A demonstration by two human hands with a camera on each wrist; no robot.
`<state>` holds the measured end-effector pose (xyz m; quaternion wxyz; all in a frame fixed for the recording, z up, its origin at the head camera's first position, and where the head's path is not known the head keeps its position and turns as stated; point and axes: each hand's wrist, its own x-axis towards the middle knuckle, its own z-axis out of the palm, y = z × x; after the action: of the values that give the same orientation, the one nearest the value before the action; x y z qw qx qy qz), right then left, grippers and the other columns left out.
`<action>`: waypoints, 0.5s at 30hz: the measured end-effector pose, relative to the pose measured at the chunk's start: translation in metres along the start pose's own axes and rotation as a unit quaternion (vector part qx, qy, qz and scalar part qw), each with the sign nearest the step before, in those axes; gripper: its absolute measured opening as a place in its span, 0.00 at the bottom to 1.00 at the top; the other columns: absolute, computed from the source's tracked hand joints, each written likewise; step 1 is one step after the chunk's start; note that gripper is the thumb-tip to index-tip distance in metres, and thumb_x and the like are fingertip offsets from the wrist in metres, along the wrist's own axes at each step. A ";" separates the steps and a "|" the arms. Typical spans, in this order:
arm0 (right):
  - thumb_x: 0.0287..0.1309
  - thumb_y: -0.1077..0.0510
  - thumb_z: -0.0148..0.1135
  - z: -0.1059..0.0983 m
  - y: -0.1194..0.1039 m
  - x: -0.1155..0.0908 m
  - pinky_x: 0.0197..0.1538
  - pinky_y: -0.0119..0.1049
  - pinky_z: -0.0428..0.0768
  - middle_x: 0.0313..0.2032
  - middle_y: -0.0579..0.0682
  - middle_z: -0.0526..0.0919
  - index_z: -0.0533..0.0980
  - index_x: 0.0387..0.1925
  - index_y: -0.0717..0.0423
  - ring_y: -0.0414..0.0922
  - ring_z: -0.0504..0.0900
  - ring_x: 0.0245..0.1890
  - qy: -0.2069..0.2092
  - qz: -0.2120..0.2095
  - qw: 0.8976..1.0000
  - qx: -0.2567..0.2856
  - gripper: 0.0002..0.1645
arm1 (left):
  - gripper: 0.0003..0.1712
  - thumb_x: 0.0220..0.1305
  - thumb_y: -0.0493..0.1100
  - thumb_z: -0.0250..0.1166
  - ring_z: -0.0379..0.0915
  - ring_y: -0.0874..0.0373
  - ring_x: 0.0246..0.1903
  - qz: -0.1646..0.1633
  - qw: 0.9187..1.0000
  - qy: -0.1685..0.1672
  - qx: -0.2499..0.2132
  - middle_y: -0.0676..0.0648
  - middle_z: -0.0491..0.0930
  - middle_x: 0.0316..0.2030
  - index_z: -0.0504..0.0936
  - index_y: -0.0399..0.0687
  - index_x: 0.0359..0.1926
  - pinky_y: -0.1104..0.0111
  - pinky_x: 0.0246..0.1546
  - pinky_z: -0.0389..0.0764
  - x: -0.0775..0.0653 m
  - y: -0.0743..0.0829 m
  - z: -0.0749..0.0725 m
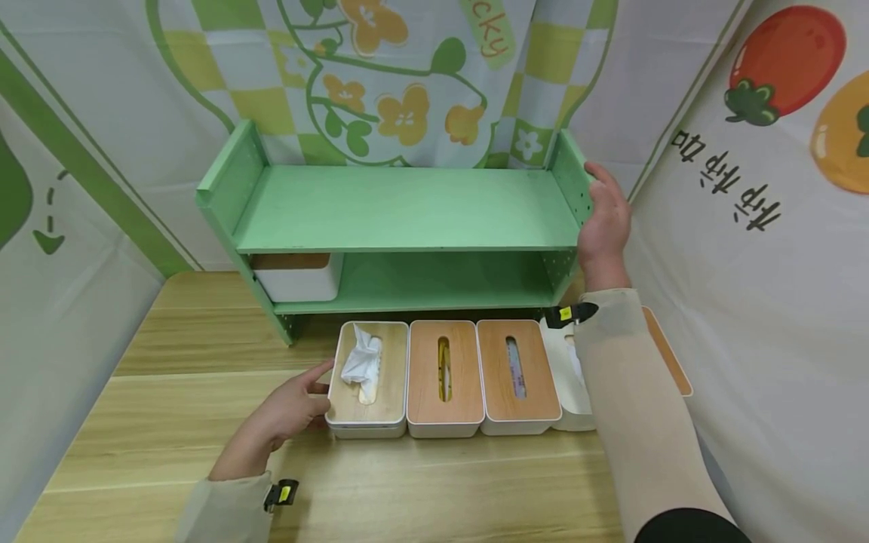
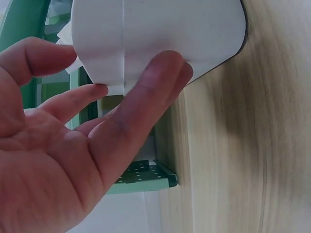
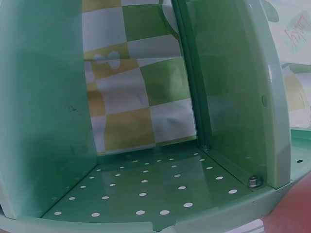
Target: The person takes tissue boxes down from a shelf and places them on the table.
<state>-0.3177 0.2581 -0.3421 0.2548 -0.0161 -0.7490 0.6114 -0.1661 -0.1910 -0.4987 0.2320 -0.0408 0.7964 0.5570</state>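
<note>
My left hand [image 1: 288, 413] is beside the leftmost tissue box [image 1: 392, 377], a white box with a pale wooden lid and a white tissue sticking out. Its extended fingers touch the box's white side [image 2: 155, 29] in the left wrist view. At the right end of a green two-tier shelf [image 1: 407, 207], my right hand [image 1: 606, 222] holds the upright side panel [image 1: 569, 177], fingertips at its top edge. The right wrist view shows the perforated panel [image 3: 160, 194] and only a sliver of that hand, so most of its fingers are hidden.
Two boxes with slotted wooden lids, a middle one [image 1: 428, 377] and another [image 1: 536, 385], stand in the row. A further white box [image 1: 570, 377] and a wooden lid [image 1: 668, 351] lie partly behind my right sleeve. A white box [image 1: 299, 283] sits on the lower tier.
</note>
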 end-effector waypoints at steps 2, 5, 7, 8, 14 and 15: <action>0.75 0.49 0.37 0.000 0.000 0.000 0.66 0.35 0.53 0.70 0.33 0.64 0.71 0.69 0.42 0.35 0.57 0.68 0.000 0.000 1.000 -0.001 0.28 | 0.46 0.58 0.26 0.54 0.79 0.47 0.39 0.001 1.000 -0.003 0.006 0.23 0.67 0.58 0.51 0.40 0.78 0.50 0.40 0.82 0.000 0.000 0.000; 0.75 0.49 0.37 0.000 0.000 -0.001 0.67 0.35 0.53 0.70 0.33 0.64 0.71 0.69 0.42 0.34 0.56 0.68 0.000 0.000 1.000 -0.001 0.28 | 0.46 0.58 0.26 0.54 0.79 0.47 0.40 0.004 1.000 -0.006 0.011 0.24 0.68 0.58 0.50 0.39 0.78 0.50 0.39 0.82 0.000 0.001 -0.001; 0.75 0.48 0.37 0.000 0.000 -0.001 0.67 0.34 0.52 0.70 0.32 0.64 0.71 0.69 0.42 0.34 0.56 0.68 0.000 0.000 1.000 -0.004 0.28 | 0.46 0.59 0.27 0.54 0.79 0.46 0.40 0.005 1.000 -0.010 0.012 0.24 0.69 0.57 0.50 0.39 0.78 0.50 0.39 0.81 0.001 0.001 -0.001; 0.75 0.48 0.37 0.000 -0.001 -0.001 0.67 0.34 0.52 0.70 0.32 0.64 0.71 0.69 0.42 0.34 0.56 0.69 0.000 -0.001 1.000 -0.005 0.28 | 0.45 0.59 0.27 0.54 0.79 0.46 0.40 0.005 1.000 -0.012 0.013 0.25 0.69 0.57 0.50 0.39 0.78 0.50 0.39 0.82 0.000 0.001 -0.001; 0.75 0.48 0.37 0.001 -0.002 -0.001 0.67 0.34 0.52 0.70 0.33 0.64 0.71 0.69 0.42 0.34 0.56 0.68 0.002 -0.002 1.000 -0.006 0.28 | 0.35 0.69 0.35 0.54 0.79 0.44 0.43 0.067 0.993 0.002 0.100 0.28 0.74 0.56 0.57 0.35 0.75 0.51 0.42 0.81 0.000 0.013 -0.012; 0.75 0.49 0.37 0.001 -0.002 -0.001 0.67 0.34 0.52 0.70 0.33 0.64 0.71 0.69 0.42 0.34 0.56 0.68 0.002 -0.001 1.000 -0.004 0.28 | 0.34 0.71 0.38 0.54 0.78 0.42 0.45 0.087 0.987 0.018 0.130 0.30 0.74 0.58 0.58 0.36 0.75 0.51 0.42 0.81 0.000 0.017 -0.016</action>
<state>-0.3162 0.2564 -0.3404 0.2570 -0.0178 -0.7511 0.6079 -0.1761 -0.1987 -0.4796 0.1713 0.0488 0.8668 0.4657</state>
